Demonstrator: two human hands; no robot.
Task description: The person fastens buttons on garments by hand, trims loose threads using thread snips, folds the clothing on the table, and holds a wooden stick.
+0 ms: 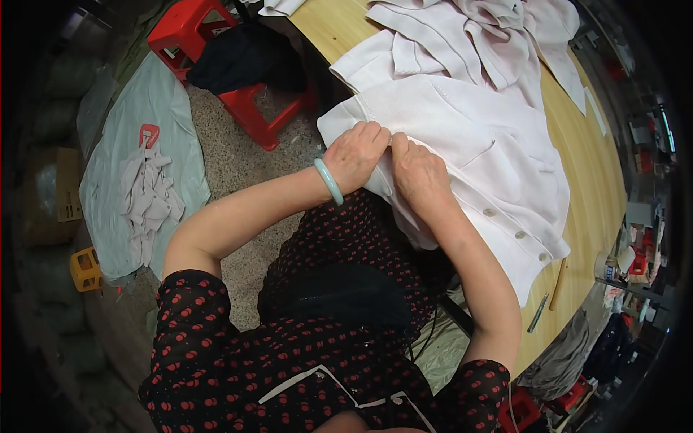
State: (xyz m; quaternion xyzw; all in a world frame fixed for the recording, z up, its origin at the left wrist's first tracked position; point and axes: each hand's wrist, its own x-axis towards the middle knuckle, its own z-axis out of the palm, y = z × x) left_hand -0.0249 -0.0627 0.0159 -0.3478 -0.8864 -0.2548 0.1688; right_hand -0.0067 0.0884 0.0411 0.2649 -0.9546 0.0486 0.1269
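With my meeting fingertips as the hub of the dial and twelve straight away from me, the pale garment [505,173] spreads mostly toward three o'clock, its long axis running from ten down to four. It lies on the wooden surface [599,195], near the edge closest to me, with some of its cloth dropping past that edge toward six. My left fingers [369,133] and right fingers [401,148] are drawn in narrow and nearly touch; they seem to be pinching the cloth between them, though something small there is too tiny for me to tell apart. The relation that counts is this: I have the garment by its near-left margin, so nearly all of its body lies beyond my right fingers, which are the closer ones to it. The row of buttons [520,235] slants away toward four, alongside my right arm [473,260], well apart from my grip. My left fingers sit by the short end, with only a corner of the cloth out past them toward ten. More pale cloth [447,43] is heaped at one o'clock, against the garment's far side, and a slim metal tool [538,312] rests toward five.
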